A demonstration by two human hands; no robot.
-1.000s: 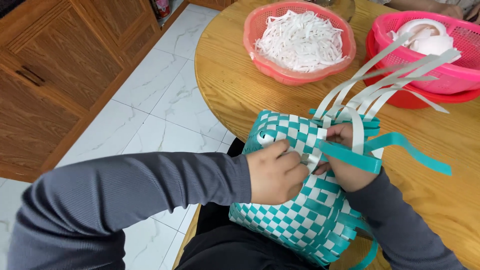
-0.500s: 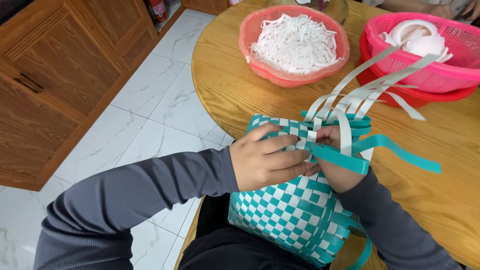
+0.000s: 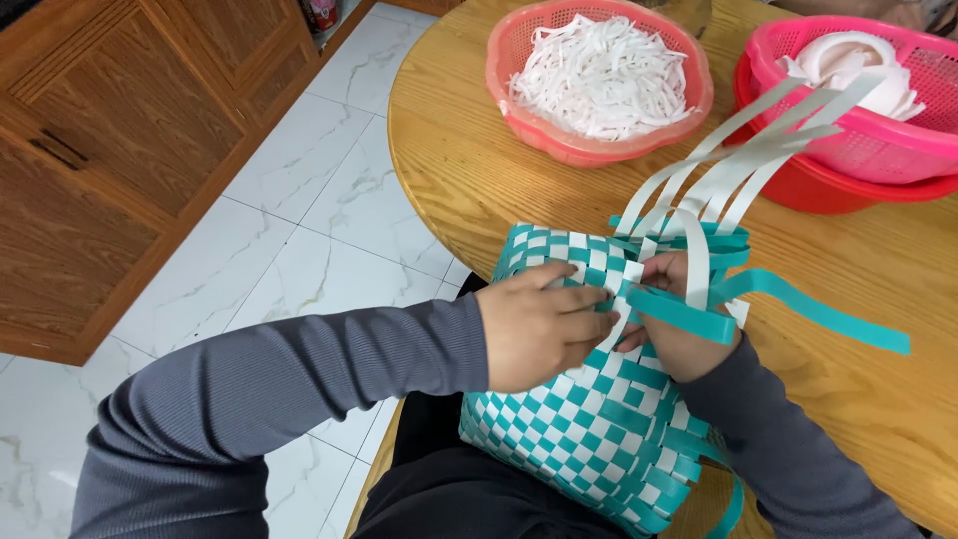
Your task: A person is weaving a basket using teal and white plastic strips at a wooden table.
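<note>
The left hand (image 3: pixel 544 324) lies flat against the woven side of a teal-and-white checkered basket (image 3: pixel 589 419), its fingers closed together and pressing a white strip (image 3: pixel 621 309) against the weave near the top edge. Just to its right, the right hand (image 3: pixel 679 324) curls around the basket's rim, fingers pinched on a teal strip (image 3: pixel 689 314) that wraps across the knuckles and runs out to the right over the table. The two hands nearly touch at the fingertips. The basket rests half on the person's lap and half against the near edge of the round wooden table (image 3: pixel 469 170), tilted with its open top pointing far and right. Loose white strips (image 3: pixel 738 150) rise from the rim and fan toward the far right. Grey sleeves (image 3: pixel 299 389) cover both forearms. On the far side of the table stands a salmon plastic basket (image 3: pixel 519 100) full of white strip cuttings, and to its right a pink basket (image 3: pixel 898 140) set in a red bowl (image 3: pixel 828 190) holds coiled white strip. A wooden cabinet (image 3: pixel 110 150) stands at the left on a marble-tile floor (image 3: pixel 299 250).
</note>
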